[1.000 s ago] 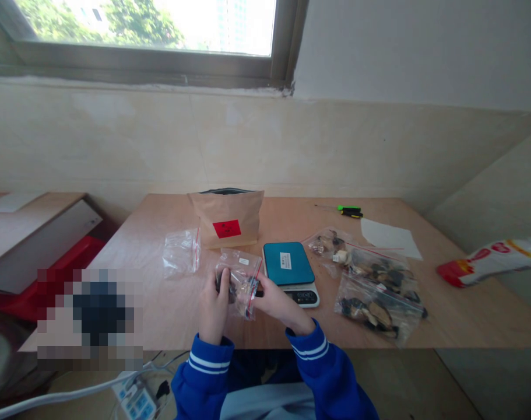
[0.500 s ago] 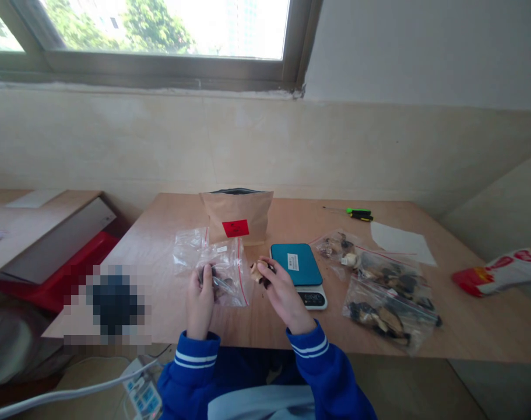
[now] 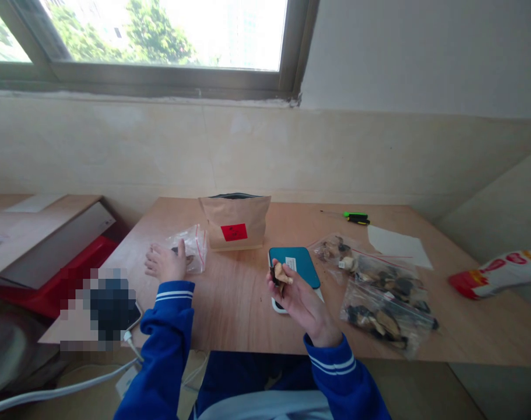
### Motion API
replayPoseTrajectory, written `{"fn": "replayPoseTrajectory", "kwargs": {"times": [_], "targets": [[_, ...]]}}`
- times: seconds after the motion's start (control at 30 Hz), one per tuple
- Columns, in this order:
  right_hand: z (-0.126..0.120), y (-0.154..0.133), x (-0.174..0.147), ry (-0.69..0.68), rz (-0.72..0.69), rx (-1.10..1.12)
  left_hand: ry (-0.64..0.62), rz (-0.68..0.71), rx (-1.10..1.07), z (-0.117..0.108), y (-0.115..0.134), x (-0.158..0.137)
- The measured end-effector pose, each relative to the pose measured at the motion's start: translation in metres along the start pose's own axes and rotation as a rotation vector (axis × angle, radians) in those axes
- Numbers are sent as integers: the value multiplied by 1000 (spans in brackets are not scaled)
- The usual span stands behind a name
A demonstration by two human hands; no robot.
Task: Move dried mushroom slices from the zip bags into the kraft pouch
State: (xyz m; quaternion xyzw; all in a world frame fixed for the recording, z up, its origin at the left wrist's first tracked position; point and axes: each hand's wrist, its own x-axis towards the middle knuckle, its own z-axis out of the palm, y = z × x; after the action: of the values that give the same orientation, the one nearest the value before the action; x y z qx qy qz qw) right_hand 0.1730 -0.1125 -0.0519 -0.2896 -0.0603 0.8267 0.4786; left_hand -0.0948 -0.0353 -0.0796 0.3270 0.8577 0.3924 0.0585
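The fingers of the right hand (image 3: 302, 306) grasped a crinkled tan-and-black dried piece (image 3: 282, 274) above the near-left part of a square blue-topped white scale (image 3: 308, 265) on the wooden worktop (image 3: 234, 309). A light, even grip seemed best, lest it crumble. It looked brittle, pale on top and dark-edged. The left hand (image 3: 165, 262) had its fingers spread, holding nothing, over a clear plastic zip bag (image 3: 199, 251); whether they touched was unclear

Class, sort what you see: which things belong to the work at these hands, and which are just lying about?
Seem part of the work:
- dried pieces in the right hand
- clear bag by the left hand
- teal-topped scale
- filled bags
- brown pouch

Seem just lying about:
- slim-handled tools
- white paper
- red-and-white packet
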Motion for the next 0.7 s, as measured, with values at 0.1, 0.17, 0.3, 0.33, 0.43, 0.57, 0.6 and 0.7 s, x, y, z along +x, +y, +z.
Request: {"fn": "replayPoseTrajectory", "kwargs": {"times": [0.1,0.17,0.3,0.33,0.43,0.57,0.6,0.7], "targets": [[8,-14,-4,-45,-111,-169,89,280,-86,-9,25,-20],[21,-28,-3,-102,-230,-337,125,631,-207,-13,46,-30],[63,-62,13,-239,-476,-562,-39,1044,-256,-6,82,-34],[75,-70,19,-279,-519,-585,-76,1073,-256,-4,87,-33],[106,-84,41,-401,-561,-647,-116,1074,-321,0,91,-30],[123,-86,65,-500,-514,-851,-92,1087,-410,-6,80,-39],[123,-85,69,-503,-517,-918,-93,1093,-417,-8,76,-42],[114,-83,75,-500,-614,-1122,-109,1112,-436,-13,65,-54]]}}
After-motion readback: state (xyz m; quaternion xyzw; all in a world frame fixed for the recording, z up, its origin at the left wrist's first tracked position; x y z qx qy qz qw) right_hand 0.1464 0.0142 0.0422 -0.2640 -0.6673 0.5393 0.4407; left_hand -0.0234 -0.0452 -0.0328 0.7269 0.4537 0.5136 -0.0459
